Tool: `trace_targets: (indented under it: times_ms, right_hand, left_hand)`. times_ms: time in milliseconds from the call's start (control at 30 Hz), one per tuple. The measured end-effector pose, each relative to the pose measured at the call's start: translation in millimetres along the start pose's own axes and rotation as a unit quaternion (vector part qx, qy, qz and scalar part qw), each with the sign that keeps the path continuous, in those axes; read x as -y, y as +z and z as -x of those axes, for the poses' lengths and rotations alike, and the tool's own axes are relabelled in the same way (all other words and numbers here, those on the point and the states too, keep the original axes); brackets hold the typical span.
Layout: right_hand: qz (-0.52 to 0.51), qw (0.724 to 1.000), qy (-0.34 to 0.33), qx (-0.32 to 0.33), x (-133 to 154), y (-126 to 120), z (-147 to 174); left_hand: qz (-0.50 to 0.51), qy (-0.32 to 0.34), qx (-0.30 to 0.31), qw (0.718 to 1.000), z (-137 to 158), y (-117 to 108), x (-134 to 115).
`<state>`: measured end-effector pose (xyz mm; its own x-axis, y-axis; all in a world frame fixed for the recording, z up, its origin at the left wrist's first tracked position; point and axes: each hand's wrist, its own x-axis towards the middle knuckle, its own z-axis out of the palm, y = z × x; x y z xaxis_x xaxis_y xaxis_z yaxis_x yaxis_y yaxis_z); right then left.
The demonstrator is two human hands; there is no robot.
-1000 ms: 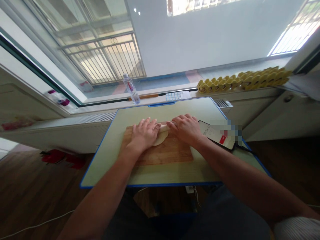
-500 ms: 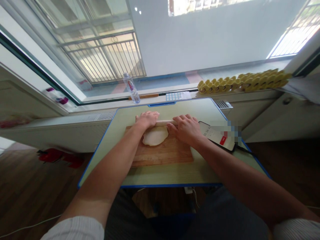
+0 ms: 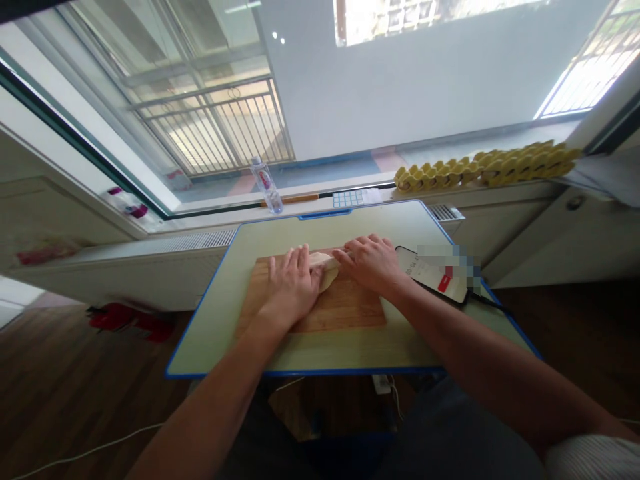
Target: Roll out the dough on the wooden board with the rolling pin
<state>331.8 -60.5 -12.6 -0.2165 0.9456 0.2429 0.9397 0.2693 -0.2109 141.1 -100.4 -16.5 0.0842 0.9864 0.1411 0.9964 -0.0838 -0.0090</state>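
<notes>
A wooden cutting board lies on a pale green table with a blue edge. My left hand and my right hand rest palm down on a pale rolling pin, of which only a short stretch shows between them. The pin lies across a flat piece of pale dough near the board's far side. My hands hide most of the dough; only a small edge of it shows below the pin.
A phone with a lit screen and a dark cable lies on the table right of the board. On the sill behind stand a water bottle, a blue-grid card and yellow egg trays. A red object lies on the floor at left.
Half a second ago my left hand was at the board's far edge with the dough uncovered. It has since drawn back toward me over the dough, and the pin has rolled nearer.
</notes>
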Motion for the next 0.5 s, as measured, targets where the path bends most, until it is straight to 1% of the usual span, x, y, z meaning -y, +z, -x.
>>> trace_targets:
  times_ms: [100,133,200,267,333,500]
  right_hand:
    - [-0.004,1.000,-0.003,0.006,-0.3,-1.3,-0.6]
    - [-0.004,1.000,-0.004,0.010,-0.3,-1.8,-0.8]
    - [-0.002,1.000,-0.004,0.015,-0.2,-2.4,-1.0]
    - [0.000,1.000,-0.001,0.015,-0.3,-2.1,-1.1]
    - [0.002,1.000,0.001,0.010,-0.7,-0.8,-1.1]
    - [-0.004,1.000,0.000,-0.004,-2.4,2.8,-1.2]
  left_hand:
    - [-0.021,0.016,-0.029,0.999,26.8,2.8,-6.7]
    - [-0.022,0.020,-0.028,0.999,30.0,2.9,-7.2]
    - [-0.016,0.016,-0.013,1.000,25.8,1.6,-5.7]
    - [-0.004,0.005,0.006,1.000,9.9,-0.8,-1.4]
    - [0.011,-0.003,0.030,0.999,-13.0,-3.0,4.6]
    - [0.035,0.003,0.112,0.993,-70.8,-1.4,19.3]
